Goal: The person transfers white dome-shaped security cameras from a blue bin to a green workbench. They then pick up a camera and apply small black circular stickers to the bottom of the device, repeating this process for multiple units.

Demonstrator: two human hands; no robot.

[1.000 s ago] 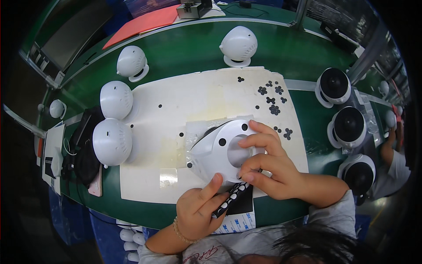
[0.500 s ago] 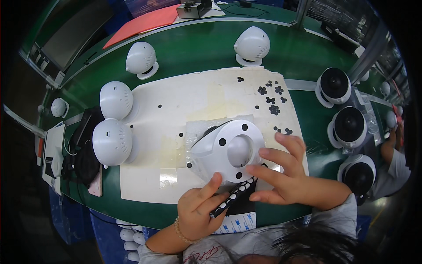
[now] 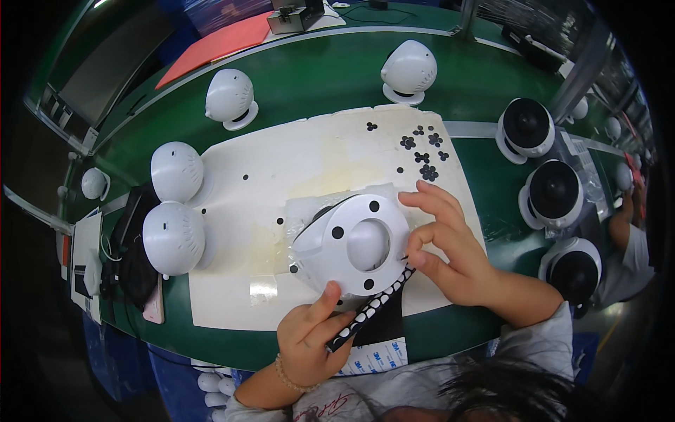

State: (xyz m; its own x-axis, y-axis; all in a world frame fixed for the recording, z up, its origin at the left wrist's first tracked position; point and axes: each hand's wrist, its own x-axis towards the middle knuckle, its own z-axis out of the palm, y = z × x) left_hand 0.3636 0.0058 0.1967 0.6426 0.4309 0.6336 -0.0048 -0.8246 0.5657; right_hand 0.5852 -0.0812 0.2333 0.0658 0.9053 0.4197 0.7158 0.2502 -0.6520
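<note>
A white rounded device [image 3: 320, 235] lies on a clear plastic wrap, its ring-shaped base [image 3: 337, 257] facing up. Three black round pads show on the ring, and its centre opening is pale inside. My left hand [image 3: 313, 337] is closed on a black sheet of round pads [image 3: 376, 309] with a row of white round gaps along its edge, and one finger rests by the ring's lower left. At the ring's right edge is my right hand [image 3: 450, 257], thumb and a finger pinched together beside the sheet's upper end. What they pinch is too small to tell.
Loose black pads [image 3: 428, 172] lie on the stained white board [image 3: 232, 281]. Similar white devices [image 3: 177, 171] stand left and behind; others with black round fronts [image 3: 555, 193] line the right. Dark bags [image 3: 137, 260] lie at the left edge. Another person's arm [image 3: 619, 235] shows far right.
My right fingers, spread over the ring before, have drawn back to its right edge and closed into a pinch. My left hand keeps hold of the sheet. The whole view has shifted slightly.
</note>
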